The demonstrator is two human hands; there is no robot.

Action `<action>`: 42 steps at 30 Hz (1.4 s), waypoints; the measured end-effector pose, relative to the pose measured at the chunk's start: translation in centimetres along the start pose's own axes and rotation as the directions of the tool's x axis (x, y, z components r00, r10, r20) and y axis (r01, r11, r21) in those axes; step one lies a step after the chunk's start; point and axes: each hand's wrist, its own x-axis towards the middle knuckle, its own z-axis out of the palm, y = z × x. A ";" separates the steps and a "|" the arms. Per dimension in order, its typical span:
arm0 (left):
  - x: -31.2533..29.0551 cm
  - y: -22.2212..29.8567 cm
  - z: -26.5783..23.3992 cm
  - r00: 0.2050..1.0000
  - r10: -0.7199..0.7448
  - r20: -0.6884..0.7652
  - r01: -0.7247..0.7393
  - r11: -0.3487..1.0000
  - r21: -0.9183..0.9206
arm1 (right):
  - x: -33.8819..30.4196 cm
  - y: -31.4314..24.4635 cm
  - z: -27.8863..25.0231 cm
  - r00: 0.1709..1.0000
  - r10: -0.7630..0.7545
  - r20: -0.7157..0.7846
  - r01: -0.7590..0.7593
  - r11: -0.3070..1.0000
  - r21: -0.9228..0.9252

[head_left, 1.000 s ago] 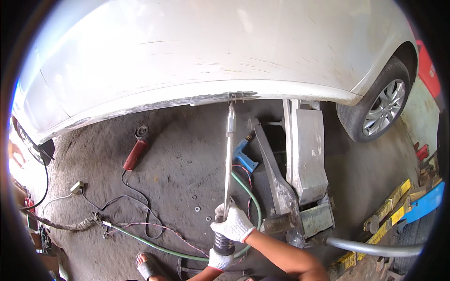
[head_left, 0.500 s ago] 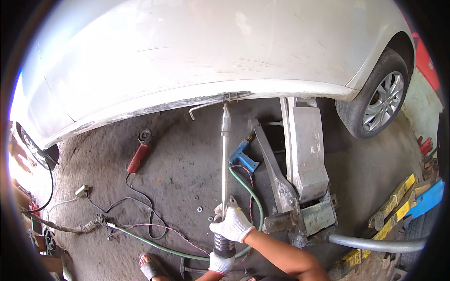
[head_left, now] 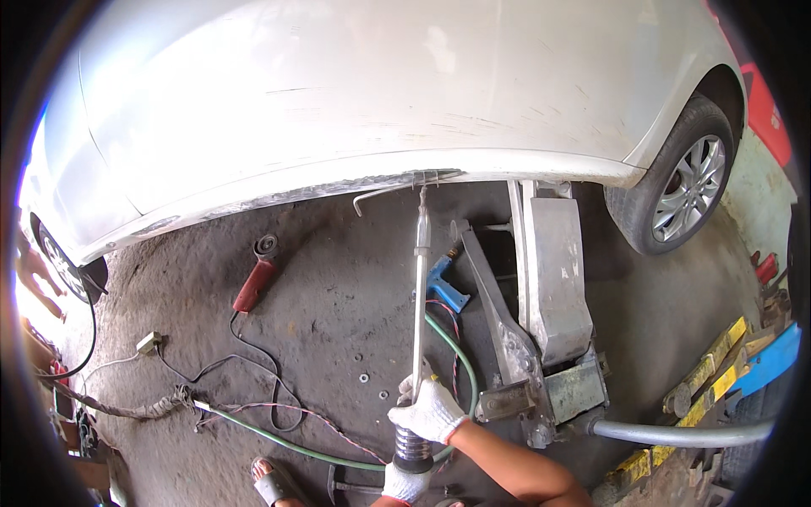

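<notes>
A slide hammer (head_left: 419,313) with a long bright metal rod runs from me up to the sill (head_left: 321,185) of a white car. Its tip meets wire pins at a bare, scraped stretch of that sill, beside a thin bent metal rod (head_left: 376,194). My right hand (head_left: 431,412), in a white knit glove, is closed around the slide hammer just above its black ribbed section (head_left: 413,446). Below that section my gloved left hand (head_left: 405,483) is closed at the near end, its fingers partly hidden.
A red angle grinder (head_left: 255,286) lies on the floor at left with its cord. Right of the rod are a blue pistol-shaped tool (head_left: 443,283), a green hose (head_left: 463,355) and a big floor jack (head_left: 553,279). A hammer (head_left: 355,487) and loose nuts lie nearby.
The view has shifted slightly, so the car edge, slide hammer and both hands appear a little farther right. Both hands keep their grip on the slide hammer.
</notes>
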 end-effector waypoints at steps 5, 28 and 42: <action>0.8 2.7 -1.9 0.996 -0.058 0.067 0.062 0.996 -0.060 | -0.1 0.0 -0.4 0.999 0.020 -0.027 -0.019 1.000 0.019; 3.8 0.1 2.0 0.964 -0.043 0.264 0.069 0.994 -0.089 | -1.1 4.2 -2.7 0.978 -0.149 -0.148 0.165 0.981 0.099; 6.4 -2.5 1.2 0.948 -0.050 0.315 0.068 0.997 -0.046 | 0.4 2.7 -4.2 0.956 -0.241 -0.167 0.248 0.969 0.021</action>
